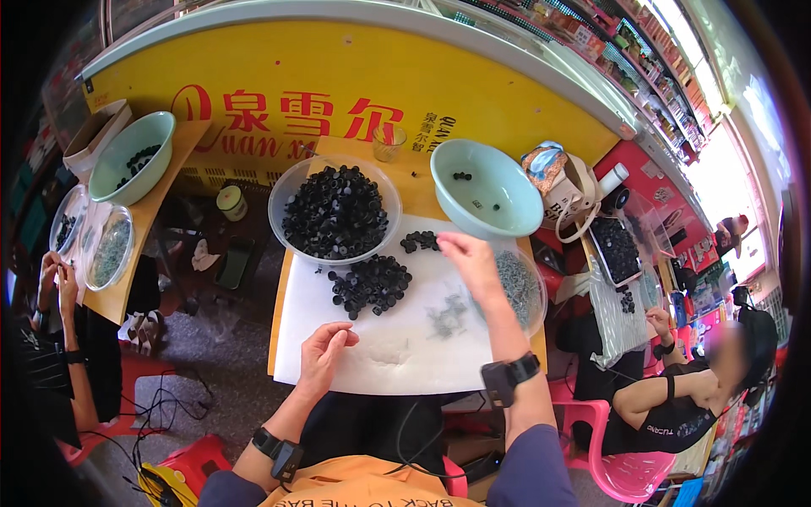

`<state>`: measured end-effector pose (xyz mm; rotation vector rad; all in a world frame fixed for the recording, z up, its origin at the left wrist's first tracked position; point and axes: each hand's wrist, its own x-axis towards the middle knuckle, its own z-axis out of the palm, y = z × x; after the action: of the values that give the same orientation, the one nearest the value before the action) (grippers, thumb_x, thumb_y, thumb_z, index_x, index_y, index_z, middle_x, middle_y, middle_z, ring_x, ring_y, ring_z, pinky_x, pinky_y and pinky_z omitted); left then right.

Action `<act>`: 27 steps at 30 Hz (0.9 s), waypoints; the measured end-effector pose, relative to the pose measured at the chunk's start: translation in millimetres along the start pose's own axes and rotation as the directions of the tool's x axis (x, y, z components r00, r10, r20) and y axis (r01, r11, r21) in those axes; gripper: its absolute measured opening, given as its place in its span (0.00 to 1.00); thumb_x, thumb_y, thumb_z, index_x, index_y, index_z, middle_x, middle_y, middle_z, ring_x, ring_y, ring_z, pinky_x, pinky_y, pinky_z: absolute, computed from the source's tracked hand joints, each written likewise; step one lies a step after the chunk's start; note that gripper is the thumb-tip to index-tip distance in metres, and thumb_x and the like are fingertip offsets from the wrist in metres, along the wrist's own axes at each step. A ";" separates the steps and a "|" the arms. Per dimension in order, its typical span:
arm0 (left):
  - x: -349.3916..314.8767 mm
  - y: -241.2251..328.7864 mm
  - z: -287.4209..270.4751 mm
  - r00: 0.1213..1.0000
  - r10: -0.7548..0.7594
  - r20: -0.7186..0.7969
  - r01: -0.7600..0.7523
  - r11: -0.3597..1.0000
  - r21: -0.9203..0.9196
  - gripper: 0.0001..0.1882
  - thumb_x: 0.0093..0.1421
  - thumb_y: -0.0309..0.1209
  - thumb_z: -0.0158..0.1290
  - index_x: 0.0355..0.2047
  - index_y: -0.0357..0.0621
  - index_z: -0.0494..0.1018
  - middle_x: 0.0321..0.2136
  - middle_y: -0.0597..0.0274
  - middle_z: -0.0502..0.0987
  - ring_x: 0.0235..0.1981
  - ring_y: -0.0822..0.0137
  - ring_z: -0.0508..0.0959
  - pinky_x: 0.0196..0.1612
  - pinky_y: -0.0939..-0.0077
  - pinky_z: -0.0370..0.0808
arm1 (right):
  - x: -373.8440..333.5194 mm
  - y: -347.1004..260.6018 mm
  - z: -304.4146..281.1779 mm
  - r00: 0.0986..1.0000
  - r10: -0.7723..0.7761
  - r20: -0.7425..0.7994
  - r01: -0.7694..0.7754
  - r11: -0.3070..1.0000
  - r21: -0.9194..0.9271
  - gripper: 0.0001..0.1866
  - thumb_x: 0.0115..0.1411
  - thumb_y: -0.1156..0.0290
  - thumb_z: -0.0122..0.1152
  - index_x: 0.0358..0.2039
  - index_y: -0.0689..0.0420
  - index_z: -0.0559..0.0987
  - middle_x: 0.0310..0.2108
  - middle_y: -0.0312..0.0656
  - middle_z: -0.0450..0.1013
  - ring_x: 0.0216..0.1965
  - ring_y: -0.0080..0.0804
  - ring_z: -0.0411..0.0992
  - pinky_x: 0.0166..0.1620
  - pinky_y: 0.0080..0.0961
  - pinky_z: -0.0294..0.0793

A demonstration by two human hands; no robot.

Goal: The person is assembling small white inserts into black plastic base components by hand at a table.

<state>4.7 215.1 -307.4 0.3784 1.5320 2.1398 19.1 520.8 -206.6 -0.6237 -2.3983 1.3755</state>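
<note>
On the white sheet [405,338] in front of me lies a heap of small black ring-shaped caps [370,286]. Beyond it, a clear round tub [277,221] is filled with more of them. My right hand [473,264] reaches over the sheet with its fingertips pinched beside a small row of black caps [419,242]; whatever it pinches is hidden. My left hand [323,353] hovers by the near side of the heap, fingers curled in and thumb against them, contents hidden. Small pale, clear-looking pieces [448,318] lie scattered under my right forearm.
A pale green basin [487,182] with a few black pieces stands back right, next to a clear tray of small greyish pieces [517,287]. A glass [389,142] stands at the back. People work at side tables left and right. A pink chair [604,448] is at right.
</note>
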 end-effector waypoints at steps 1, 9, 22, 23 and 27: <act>-0.4 -0.2 0.0 1.000 -0.002 -0.001 0.002 1.000 0.003 0.11 0.67 0.29 0.47 0.44 0.35 0.74 0.33 0.59 0.79 0.36 0.71 0.78 0.45 0.76 0.75 | 4.0 10.6 12.1 1.000 0.002 0.001 -0.002 1.000 0.003 0.08 0.60 0.73 0.61 0.39 0.59 0.80 0.44 0.42 0.77 0.39 0.29 0.74 0.46 0.28 0.73; -3.7 -2.5 1.6 0.999 0.014 0.035 -0.018 0.994 0.112 0.10 0.67 0.27 0.47 0.42 0.34 0.74 0.32 0.60 0.79 0.36 0.72 0.78 0.44 0.79 0.74 | 28.4 48.2 62.1 0.846 -0.495 0.198 0.505 0.623 -0.597 0.08 0.52 0.75 0.62 0.35 0.58 0.82 0.35 0.43 0.72 0.42 0.42 0.71 0.46 0.34 0.73; -4.2 -0.2 2.9 0.999 0.017 0.034 -0.022 0.991 0.134 0.09 0.66 0.26 0.50 0.42 0.33 0.74 0.32 0.61 0.79 0.36 0.73 0.78 0.44 0.80 0.74 | -20.9 52.9 46.2 0.891 -0.445 0.085 0.427 0.762 -0.487 0.08 0.56 0.76 0.58 0.38 0.61 0.77 0.36 0.46 0.74 0.38 0.41 0.75 0.42 0.34 0.75; -4.7 -1.1 0.4 1.000 0.013 -0.006 -0.012 0.987 0.162 0.09 0.65 0.26 0.51 0.42 0.33 0.75 0.32 0.61 0.79 0.36 0.74 0.78 0.43 0.80 0.75 | -33.4 28.4 43.1 0.978 -0.204 0.037 0.206 0.942 -0.266 0.10 0.58 0.75 0.58 0.41 0.60 0.77 0.36 0.44 0.75 0.37 0.35 0.75 0.40 0.30 0.76; 1.7 3.7 12.9 0.999 0.012 0.038 -0.025 0.926 0.376 0.07 0.60 0.25 0.55 0.38 0.35 0.77 0.32 0.61 0.79 0.32 0.72 0.78 0.39 0.79 0.75 | -75.9 33.4 11.6 0.983 0.174 0.065 -0.185 0.889 0.418 0.13 0.62 0.75 0.57 0.47 0.62 0.77 0.37 0.39 0.76 0.35 0.21 0.73 0.39 0.19 0.75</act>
<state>8.7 225.4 -299.6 0.5575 1.9273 1.8326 86.2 488.4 -245.0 -0.7194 -1.9947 1.9174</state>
